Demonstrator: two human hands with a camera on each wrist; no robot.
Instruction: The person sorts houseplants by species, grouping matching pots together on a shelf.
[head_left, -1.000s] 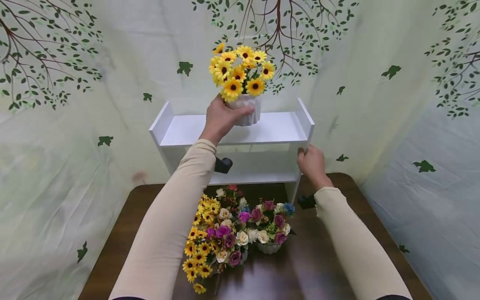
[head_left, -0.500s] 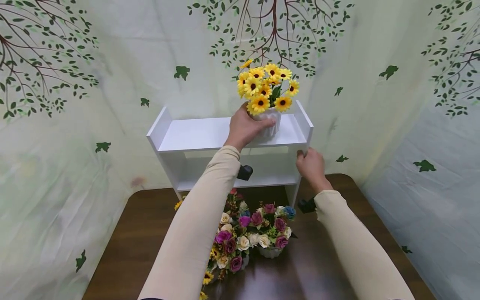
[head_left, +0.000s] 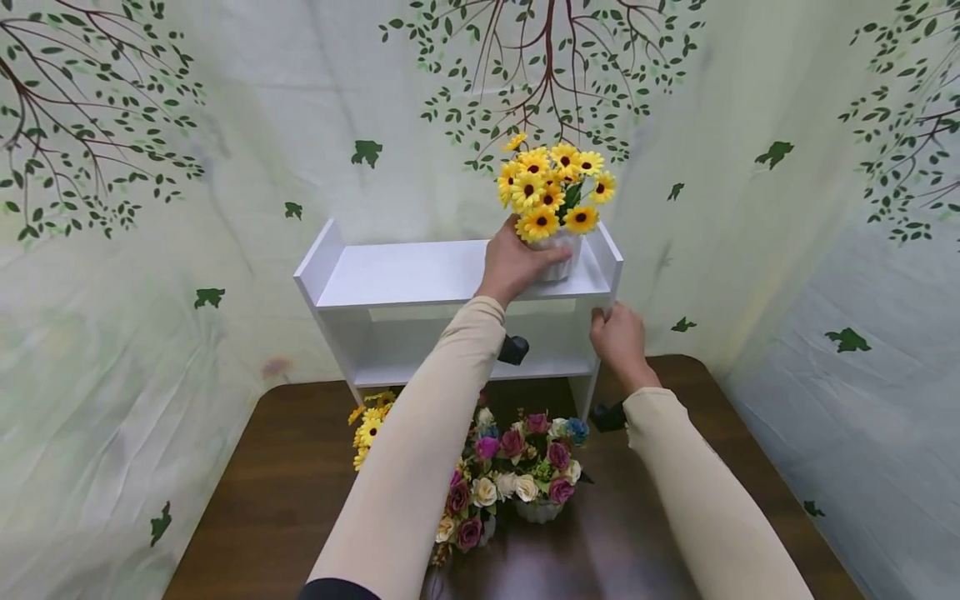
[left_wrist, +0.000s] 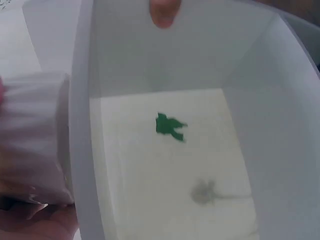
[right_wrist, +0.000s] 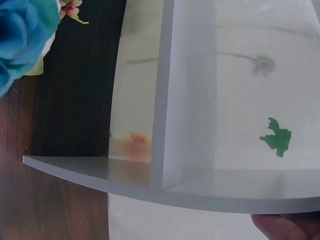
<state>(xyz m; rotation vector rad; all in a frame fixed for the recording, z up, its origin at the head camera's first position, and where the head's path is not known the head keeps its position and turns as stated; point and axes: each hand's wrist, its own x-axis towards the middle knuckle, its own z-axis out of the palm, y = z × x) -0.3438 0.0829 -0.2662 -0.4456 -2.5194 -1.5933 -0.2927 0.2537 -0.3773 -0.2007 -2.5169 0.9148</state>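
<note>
My left hand (head_left: pixel 517 260) holds a white ribbed flowerpot (head_left: pixel 564 254) with yellow sunflowers (head_left: pixel 551 192), its thumb across the pot's front. The pot is upright at the right end of the white shelf's top board (head_left: pixel 412 271); the left wrist view has the pot (left_wrist: pixel 32 135) close against that board, but whether it bears its weight I cannot tell. Lower down, my right hand (head_left: pixel 621 340) grips the shelf's right side panel (head_left: pixel 588 379). One fingertip (left_wrist: pixel 165 14) shows on the panel's inner face in the left wrist view, and a finger (right_wrist: pixel 285 226) lies outside in the right wrist view.
Potted roses (head_left: pixel 540 458) in purple, cream and blue stand on the brown table (head_left: pixel 255 492) before the shelf. More yellow flowers (head_left: pixel 369 429) are partly hidden behind my left sleeve. A leaf-printed cloth (head_left: pixel 247 167) hangs behind the shelf.
My left hand has carried the sunflower pot right and down, from above the shelf's middle to the top board's right end. The right hand keeps its grip on the side panel.
</note>
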